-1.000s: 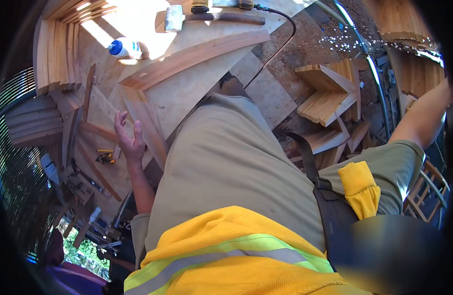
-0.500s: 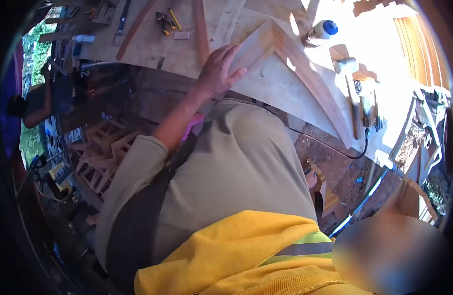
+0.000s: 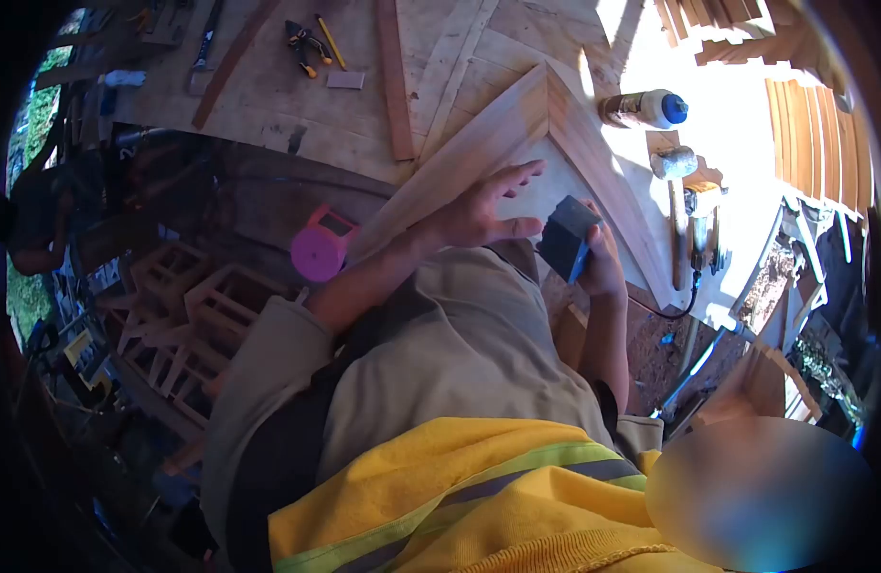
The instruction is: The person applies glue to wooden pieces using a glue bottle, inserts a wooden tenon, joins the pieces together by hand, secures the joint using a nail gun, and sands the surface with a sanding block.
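Note:
My right hand (image 3: 605, 260) is wrapped round a dark grey rectangular block (image 3: 568, 239), holding it up near the table's front edge. Just left of the block, my left hand (image 3: 488, 208) is raised with its fingers apart and nothing in them. Beneath and beyond both hands, two pale wooden boards meet at an angled corner. The left board (image 3: 493, 129) slants down toward my left forearm, which hides part of it. The right board (image 3: 603, 181) runs down to the table's front edge.
A blue-capped bottle (image 3: 641, 110), a mallet (image 3: 675, 164) and a corded power tool (image 3: 708, 215) are at the right. Pliers (image 3: 307, 48), a yellow pencil (image 3: 332, 40) and wood strips (image 3: 395, 86) lie farther back. A pink round object (image 3: 319, 250) is near my left forearm.
My right hand has come into view with the dark grey block. My left hand has moved right and down, off the left board's edge. The pink object shows more fully.

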